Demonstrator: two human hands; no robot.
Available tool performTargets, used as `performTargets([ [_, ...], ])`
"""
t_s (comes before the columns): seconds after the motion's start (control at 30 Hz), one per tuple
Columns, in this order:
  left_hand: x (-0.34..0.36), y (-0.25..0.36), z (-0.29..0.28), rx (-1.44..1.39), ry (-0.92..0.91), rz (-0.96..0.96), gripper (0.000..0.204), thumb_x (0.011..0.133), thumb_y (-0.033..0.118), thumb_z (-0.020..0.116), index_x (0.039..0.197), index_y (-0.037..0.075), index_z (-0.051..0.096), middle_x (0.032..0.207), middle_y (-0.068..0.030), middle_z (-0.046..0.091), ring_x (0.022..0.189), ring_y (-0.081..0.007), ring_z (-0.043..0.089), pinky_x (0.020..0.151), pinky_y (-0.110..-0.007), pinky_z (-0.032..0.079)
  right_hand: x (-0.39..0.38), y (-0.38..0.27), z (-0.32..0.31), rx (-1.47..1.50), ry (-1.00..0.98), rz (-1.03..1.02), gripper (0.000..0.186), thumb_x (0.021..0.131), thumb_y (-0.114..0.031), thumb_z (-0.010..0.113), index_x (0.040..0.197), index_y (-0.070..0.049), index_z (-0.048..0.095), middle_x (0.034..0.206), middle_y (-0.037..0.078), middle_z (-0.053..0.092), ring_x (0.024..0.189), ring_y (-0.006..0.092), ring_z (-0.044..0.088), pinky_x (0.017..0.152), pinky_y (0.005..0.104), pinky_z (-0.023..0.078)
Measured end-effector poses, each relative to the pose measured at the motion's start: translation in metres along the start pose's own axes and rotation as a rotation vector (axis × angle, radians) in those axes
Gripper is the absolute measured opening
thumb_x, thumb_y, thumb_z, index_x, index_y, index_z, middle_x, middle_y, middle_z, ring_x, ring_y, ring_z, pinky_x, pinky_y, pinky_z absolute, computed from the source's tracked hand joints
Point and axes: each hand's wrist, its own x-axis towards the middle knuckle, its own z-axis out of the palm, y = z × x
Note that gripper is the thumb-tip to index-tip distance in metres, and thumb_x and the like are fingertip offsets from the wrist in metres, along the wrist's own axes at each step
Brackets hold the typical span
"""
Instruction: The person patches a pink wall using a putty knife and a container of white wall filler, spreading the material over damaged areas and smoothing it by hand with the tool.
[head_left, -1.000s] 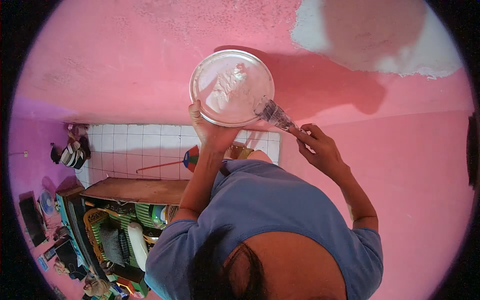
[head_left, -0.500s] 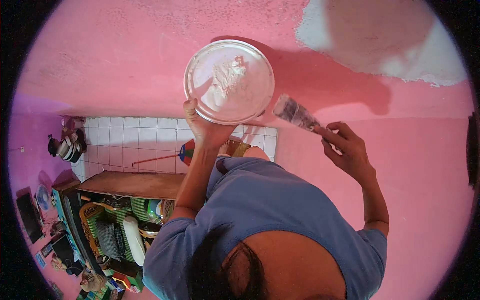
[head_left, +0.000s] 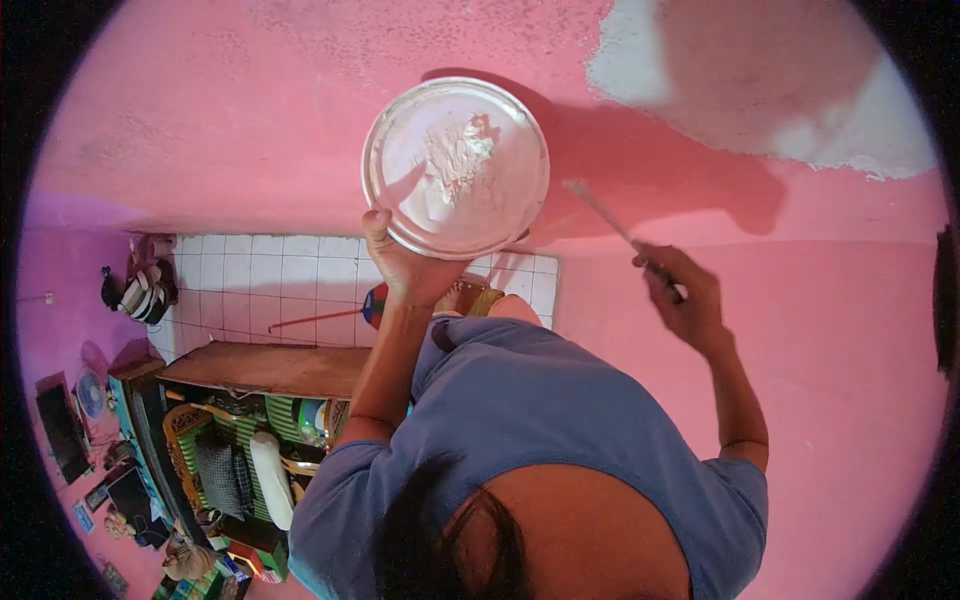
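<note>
A round white lid (head_left: 405, 150) lies across my left hand (head_left: 408, 268), which grips it by its near edge with the thumb over the rim. A lump of white putty (head_left: 458, 160) is spread on the middle of the lid. My right hand (head_left: 683, 297) is closed round the handle of a putty knife (head_left: 603, 211), now seen edge-on. Its blade tip points toward the lid's right side but stays apart from it. Behind both hands stands the pink wall (head_left: 300, 110), with a whitish patch (head_left: 750, 90) at the upper right.
Below me to the left is a white tiled floor (head_left: 290, 265) with a red-handled broom (head_left: 318, 320) on it. A wooden cabinet top (head_left: 265, 370) and a green striped chair (head_left: 222, 430) are at the left. A fan (head_left: 92, 395) stands farther left.
My right hand has turned the putty knife from its flat face to its edge and moved slightly left. The lid in my left hand has shifted barely.
</note>
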Motion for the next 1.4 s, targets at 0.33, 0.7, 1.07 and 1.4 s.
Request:
performTargets([
  [0.33,-0.007,0.007,0.001,0.084,0.007,-0.018,0.09,0.068,0.054,0.061,0.14,0.008,0.035,0.143,-0.0219,0.034,0.129,-0.0401,0.038,0.105,-0.058,0.034,0.034,-0.016,-0.03,0.352,-0.181,0.425,0.04,0.095,-0.012,0.05,0.135,-0.012,0.05,0.072,0.004,0.064,0.049,0.0072,0.054,0.048,0.0251,0.048],
  [0.7,-0.004,0.009,-0.002,0.109,0.032,-0.025,0.093,0.066,0.051,0.061,0.142,0.006,0.032,0.142,-0.0227,0.035,0.128,-0.0398,0.038,0.106,-0.058,0.033,0.043,-0.018,-0.026,0.188,-0.248,0.365,0.04,0.093,-0.014,0.053,0.133,-0.013,0.052,0.077,0.013,0.067,0.064,0.0203,0.066,0.062,0.0328,0.053],
  [1.07,-0.001,0.009,0.002,0.11,0.046,-0.031,0.093,0.067,0.054,0.059,0.143,0.008,0.031,0.144,-0.0218,0.032,0.13,-0.0404,0.036,0.106,-0.059,0.031,0.032,-0.018,-0.015,0.338,-0.326,0.395,0.04,0.093,-0.005,0.053,0.132,-0.009,0.054,0.071,0.003,0.06,0.051,0.0053,0.049,0.045,0.0219,0.042],
  [1.4,-0.001,0.014,0.001,-0.032,0.008,-0.087,0.088,0.063,0.039,0.065,0.14,0.009,0.035,0.143,-0.0201,0.035,0.13,-0.0394,0.037,0.106,-0.058,0.033,0.035,-0.018,-0.015,0.343,-0.302,0.431,0.036,0.094,-0.009,0.053,0.13,-0.007,0.055,0.068,0.002,0.057,0.05,0.0049,0.048,0.044,0.0217,0.042],
])
